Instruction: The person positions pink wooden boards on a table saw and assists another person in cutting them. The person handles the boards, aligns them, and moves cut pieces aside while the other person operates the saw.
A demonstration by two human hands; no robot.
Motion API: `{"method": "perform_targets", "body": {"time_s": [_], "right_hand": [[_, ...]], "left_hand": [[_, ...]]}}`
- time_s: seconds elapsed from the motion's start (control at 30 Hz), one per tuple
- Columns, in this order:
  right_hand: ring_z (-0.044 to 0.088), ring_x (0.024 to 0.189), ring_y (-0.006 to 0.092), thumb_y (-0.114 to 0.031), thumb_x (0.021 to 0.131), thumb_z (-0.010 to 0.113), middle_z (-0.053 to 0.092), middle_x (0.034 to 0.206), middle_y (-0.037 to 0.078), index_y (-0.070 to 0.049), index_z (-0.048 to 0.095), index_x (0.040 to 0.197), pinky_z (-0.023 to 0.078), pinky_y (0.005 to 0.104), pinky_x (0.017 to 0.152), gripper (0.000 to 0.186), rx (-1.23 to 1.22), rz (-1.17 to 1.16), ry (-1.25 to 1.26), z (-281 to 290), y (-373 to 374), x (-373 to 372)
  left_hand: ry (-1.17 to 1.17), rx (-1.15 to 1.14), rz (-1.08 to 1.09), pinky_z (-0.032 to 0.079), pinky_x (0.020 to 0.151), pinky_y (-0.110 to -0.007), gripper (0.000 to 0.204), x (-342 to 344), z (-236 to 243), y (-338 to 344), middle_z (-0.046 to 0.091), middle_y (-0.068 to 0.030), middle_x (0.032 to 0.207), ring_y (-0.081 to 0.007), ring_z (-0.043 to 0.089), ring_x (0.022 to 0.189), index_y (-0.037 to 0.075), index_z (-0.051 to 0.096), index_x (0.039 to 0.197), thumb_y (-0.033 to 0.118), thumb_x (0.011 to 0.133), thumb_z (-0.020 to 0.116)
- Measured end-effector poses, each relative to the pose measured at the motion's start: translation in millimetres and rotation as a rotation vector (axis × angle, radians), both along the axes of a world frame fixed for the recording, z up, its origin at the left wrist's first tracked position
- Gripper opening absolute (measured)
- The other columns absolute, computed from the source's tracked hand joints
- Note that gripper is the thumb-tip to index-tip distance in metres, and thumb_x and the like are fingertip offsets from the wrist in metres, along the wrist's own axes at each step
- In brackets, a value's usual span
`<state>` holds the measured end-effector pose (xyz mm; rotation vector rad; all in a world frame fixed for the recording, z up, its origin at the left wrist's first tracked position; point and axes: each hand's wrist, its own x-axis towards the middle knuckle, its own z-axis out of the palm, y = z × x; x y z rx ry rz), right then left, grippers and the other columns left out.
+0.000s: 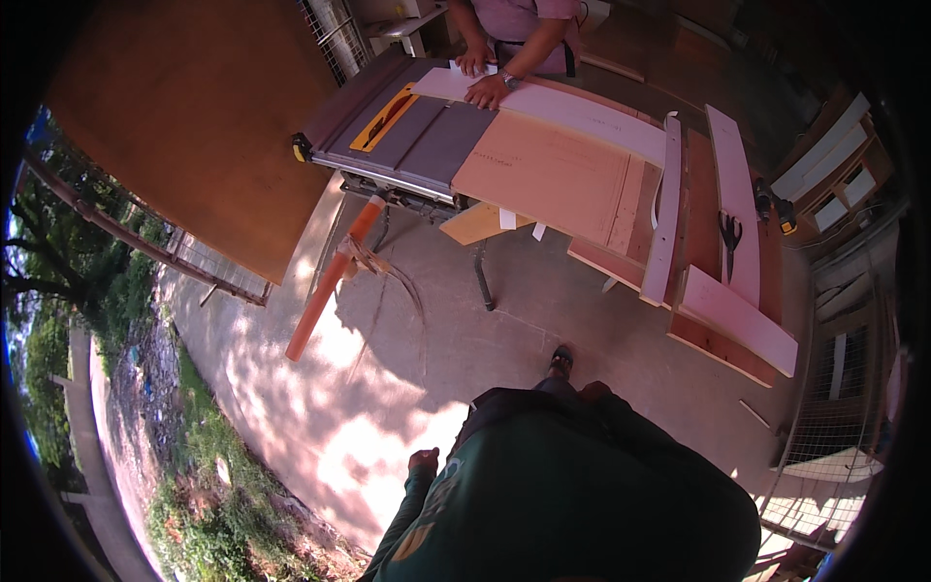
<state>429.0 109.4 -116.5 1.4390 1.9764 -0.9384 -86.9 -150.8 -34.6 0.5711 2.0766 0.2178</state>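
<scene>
The work looks part-way along, as a judgement; the long white panel (596,118) lies across the bench (441,136) at the upper middle of the frame, partly over a brown sheet (548,165), with a co-worker's watch-wearing hand (485,93) resting on it and the co-worker's other hand (474,62) at its far edge; no finished cut shows in it; narrower white strips (734,160) already lie apart at the upper right, one under black scissors (730,233) that nobody holds; how many pieces are left cannot be told; the wearer's left hand (423,461), lower middle, is away from the bench, its fingers seemingly curled in, and whether they hold anything I cannot tell; the right hand (593,391) is mostly hidden by the body, so its fingers cannot be judged.
</scene>
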Motion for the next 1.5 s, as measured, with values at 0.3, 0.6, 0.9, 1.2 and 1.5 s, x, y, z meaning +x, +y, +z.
{"method": "perform_targets", "body": {"time_s": [0.3,0.6,0.9,1.2,1.5], "right_hand": [[0.075,0.098,0.0411,-0.049,0.095,0.053,0.076,0.102,0.024,-0.007,0.081,0.095,0.058,0.0515,0.091,0.051,0.121,-0.106,0.082,74,4,-27],[0.074,0.098,0.0428,-0.042,0.092,0.056,0.075,0.106,0.027,-0.003,0.077,0.11,0.058,0.0525,0.092,0.048,0.139,-0.186,0.153,120,15,-46],[0.073,0.099,0.0436,-0.041,0.093,0.06,0.074,0.108,0.029,-0.001,0.078,0.102,0.057,0.0529,0.094,0.045,0.137,-0.304,0.135,133,11,-58],[0.073,0.097,0.0441,-0.036,0.096,0.053,0.074,0.107,0.028,-0.001,0.07,0.115,0.058,0.054,0.092,0.043,0.206,-0.251,0.131,126,8,-61],[0.072,0.092,0.0434,-0.034,0.089,0.065,0.075,0.094,0.021,-0.005,0.074,0.096,0.058,0.0543,0.084,0.031,0.555,-0.361,0.375,311,70,-100]], "left_hand": [[0.001,-0.011,0.015,0.056,0.098,-0.043,0.048,1,1,1,0.08,-0.014,0.109,-0.0315,0.074,0.106,0.007,0.081,0.108,0.051,0.087,0.074],[0.006,0.152,-0.189,0.048,0.071,-0.046,0.054,1,-19,5,0.066,-0.0099,0.066,-0.026,0.056,0.062,0.004,0.069,0.073,0.054,0.092,0.061],[-0.03,-0.022,-0.29,0.051,0.078,-0.045,0.057,-26,-80,0,0.071,-0.012,0.077,-0.0275,0.065,0.073,0.005,0.075,0.083,0.058,0.094,0.057],[-0.028,-0.07,-0.367,0.052,0.086,-0.045,0.056,-38,-90,5,0.077,-0.0113,0.087,-0.032,0.07,0.084,0.007,0.078,0.089,0.058,0.094,0.056],[0.007,-0.007,-0.232,0.054,0.096,-0.042,0.056,-47,-80,-13,0.08,-0.0133,0.103,-0.0305,0.074,0.101,0.008,0.082,0.106,0.059,0.094,0.061]]}}
